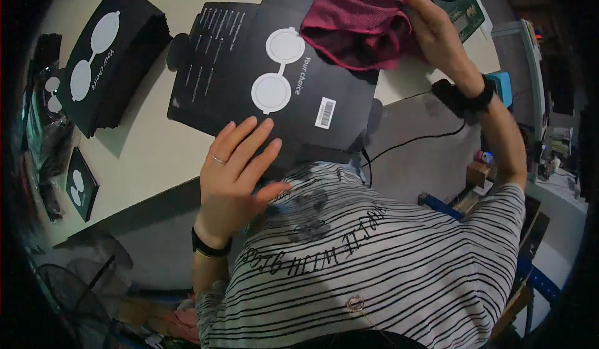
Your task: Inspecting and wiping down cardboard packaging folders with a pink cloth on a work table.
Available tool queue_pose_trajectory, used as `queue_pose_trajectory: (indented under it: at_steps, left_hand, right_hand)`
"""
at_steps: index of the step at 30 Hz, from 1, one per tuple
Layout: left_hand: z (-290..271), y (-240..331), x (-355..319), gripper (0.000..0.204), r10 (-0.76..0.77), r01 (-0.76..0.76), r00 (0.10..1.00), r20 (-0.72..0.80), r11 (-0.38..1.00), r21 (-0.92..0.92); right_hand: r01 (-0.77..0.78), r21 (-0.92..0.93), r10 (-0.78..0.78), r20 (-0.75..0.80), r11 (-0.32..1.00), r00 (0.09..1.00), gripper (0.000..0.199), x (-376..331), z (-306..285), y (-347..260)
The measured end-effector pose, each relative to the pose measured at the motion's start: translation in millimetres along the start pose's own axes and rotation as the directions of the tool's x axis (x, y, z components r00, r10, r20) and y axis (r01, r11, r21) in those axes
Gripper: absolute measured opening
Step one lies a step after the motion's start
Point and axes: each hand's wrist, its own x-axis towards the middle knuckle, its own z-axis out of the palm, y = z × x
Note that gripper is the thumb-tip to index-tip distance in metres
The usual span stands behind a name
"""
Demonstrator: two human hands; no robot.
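An unfolded black cardboard box blank lies flat on the table in front of me, printed with a white round-glasses shape and bearing a white barcode label. My left hand, fingers stretched and apart, rests its fingertips at the near edge of the blank and grips nothing. At the blank's far right, my right hand has its fingers closed on a crumpled maroon cloth. The cloth covers that corner of the cardboard. Part of the right hand's grip is hidden by the folds.
A thick stack of matching black blanks stands on the table to the left. Beyond it are plastic-wrapped packs and a small black card. A dark green item lies far right. A black cable hangs past the table edge.
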Motion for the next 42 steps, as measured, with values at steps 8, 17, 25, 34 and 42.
queue_pose_trajectory:
  at_steps: [8,17,25,34,42]
  left_hand:
    - [9,2,-4,0.041,-0.008,0.011,1.0,-0.021,0.994,0.106]
    - [7,7,-1,0.039,-0.021,0.022,1.0,-0.013,0.998,0.063]
    - [2,9,-2,0.041,-0.048,0.048,0.999,-0.025,0.999,0.024]
    - [-1,13,0,0.04,-0.11,0.11,0.994,0.0,0.994,-0.024]
    - [-6,6,4,0.047,-0.043,0.043,0.999,-0.003,0.998,-0.054]
  right_hand:
    - [0.453,-0.176,-0.353,0.411,0.874,0.841,0.05,-53,66,-73]
    - [0.126,-0.188,-0.145,-0.093,0.974,0.985,0.033,-70,5,-11]
    - [0.013,0.313,0.211,-0.672,0.95,0.71,0.028,-99,-148,25]
    - [-0.538,-0.362,0.271,-0.576,0.762,0.771,0.05,-127,-195,148]
    - [-0.489,-0.397,0.416,-0.259,0.777,0.872,0.062,-111,-142,113]
